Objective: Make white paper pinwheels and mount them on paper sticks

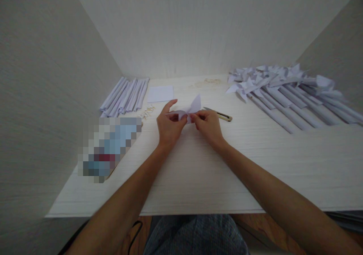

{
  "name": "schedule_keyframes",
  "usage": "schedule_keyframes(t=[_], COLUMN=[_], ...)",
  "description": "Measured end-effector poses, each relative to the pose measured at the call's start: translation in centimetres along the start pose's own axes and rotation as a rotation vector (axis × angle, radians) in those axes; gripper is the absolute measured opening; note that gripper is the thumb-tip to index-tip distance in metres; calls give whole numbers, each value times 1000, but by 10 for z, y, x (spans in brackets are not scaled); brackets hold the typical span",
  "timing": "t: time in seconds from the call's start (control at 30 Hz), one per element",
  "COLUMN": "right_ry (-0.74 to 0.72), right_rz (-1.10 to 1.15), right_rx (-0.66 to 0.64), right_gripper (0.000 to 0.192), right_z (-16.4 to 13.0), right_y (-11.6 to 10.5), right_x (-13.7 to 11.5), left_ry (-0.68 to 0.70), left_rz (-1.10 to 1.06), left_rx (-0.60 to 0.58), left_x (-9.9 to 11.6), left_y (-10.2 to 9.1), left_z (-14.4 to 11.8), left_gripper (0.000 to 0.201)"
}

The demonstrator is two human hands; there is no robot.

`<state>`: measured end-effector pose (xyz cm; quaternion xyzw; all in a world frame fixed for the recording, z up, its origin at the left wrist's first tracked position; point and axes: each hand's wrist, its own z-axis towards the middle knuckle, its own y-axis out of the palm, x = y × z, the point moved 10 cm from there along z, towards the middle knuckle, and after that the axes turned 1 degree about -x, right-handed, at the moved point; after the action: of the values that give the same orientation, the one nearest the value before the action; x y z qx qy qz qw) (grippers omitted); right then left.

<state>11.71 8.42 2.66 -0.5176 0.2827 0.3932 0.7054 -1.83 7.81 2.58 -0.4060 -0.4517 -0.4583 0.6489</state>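
Observation:
A white paper pinwheel head [195, 104], with pointed blades, is held between both hands above the middle of the table. My left hand [169, 125] pinches its left side between thumb and fingers, the index finger raised. On the other side my right hand [209, 125] grips the paper near its centre, thumb and fingertips pressed together. Whatever lies right at the fingertips is hidden. Just behind the right hand, a utility knife [225, 116] with its blade out rests on the table.
Rolled white paper tubes [126, 96] lie at the back left, beside a stack of square paper [160, 94]. Small pale pieces [147, 112] are scattered near them. A blurred-out flat object [116, 145] lies at left. Finished paper pinwheels on sticks [283, 92] are heaped at right.

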Motion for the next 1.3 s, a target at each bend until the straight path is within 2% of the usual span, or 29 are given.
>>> schedule_keyframes(t=[0.07,0.1,0.23,0.3,0.37,0.43,0.57,0.63,0.7,0.77,0.83,0.97,1.1,1.3], right_ry=[35,2,-295,-344,-272,-134,120,79,-89,-261,-345,-318,-242,-252], right_rz=[61,21,-336,-398,-340,-170,217,153,-71,-280,-363,-225,-38,-5], right_rx=[-28,-17,13,-1,33,42,-95,-69,-8,0,-10,43,10,-4], right_gripper=[31,31,23,22,25,29,33,32,29,25,25,29,31,32], right_z=[0,-1,-9,-11,-7,-1,2,1,-2,-7,-11,-7,-2,-3], right_y=[3,1,-2,1,-3,-4,12,8,-2,-2,1,-5,-5,-6], right_x=[4,1,-32,-37,-31,-16,12,7,-11,-29,-35,-29,-21,-23], left_ry=[3,5,1,-3,-1,13,46,44,33,23,19,10,0,0], left_rz=[12,15,5,13,26,28,21,10,-1,-6,-7,-13,-58,-107], left_rx=[-5,-8,0,12,18,17,19,15,12,19,32,77,88,86], left_x=[1,1,1,0,-1,0,3,2,2,2,3,4,2,1], left_y=[1,1,1,-1,-1,-1,-1,0,0,-2,-4,-8,-8,-8], left_z=[0,0,1,1,2,2,1,1,1,1,1,1,1,2], left_gripper=[54,54,55,55,55,56,55,55,56,55,56,56,56,54])
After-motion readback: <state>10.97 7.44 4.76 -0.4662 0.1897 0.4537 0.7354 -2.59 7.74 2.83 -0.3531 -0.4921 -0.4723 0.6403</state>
